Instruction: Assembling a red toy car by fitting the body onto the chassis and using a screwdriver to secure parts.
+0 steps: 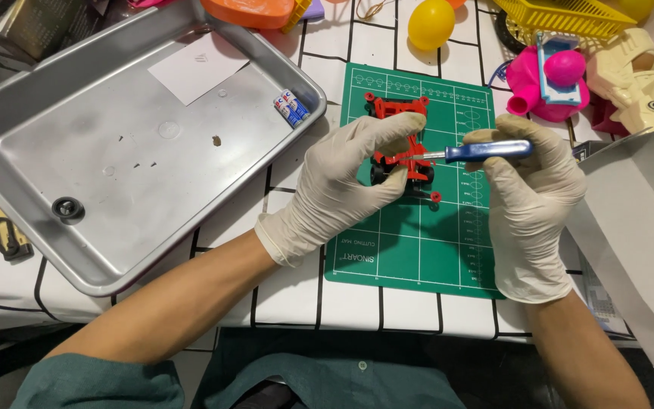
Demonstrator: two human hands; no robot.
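Note:
Both my hands wear pale latex gloves. My left hand [342,178] grips a small red toy car chassis [403,155] with black wheels, held over a green cutting mat [418,250]. My right hand [527,201] holds a blue-handled screwdriver [486,151] sideways, its metal tip touching the right side of the chassis. A small red round part [435,197] lies on the mat just below the car.
A large metal tray [115,220] at left holds two small batteries [290,107], a white paper slip [198,67] and a black wheel [67,208]. A yellow egg shape [431,24], pink toy [550,79], yellow basket [569,15] and beige toy [649,83] crowd the back. A grey box flap [637,227] stands right.

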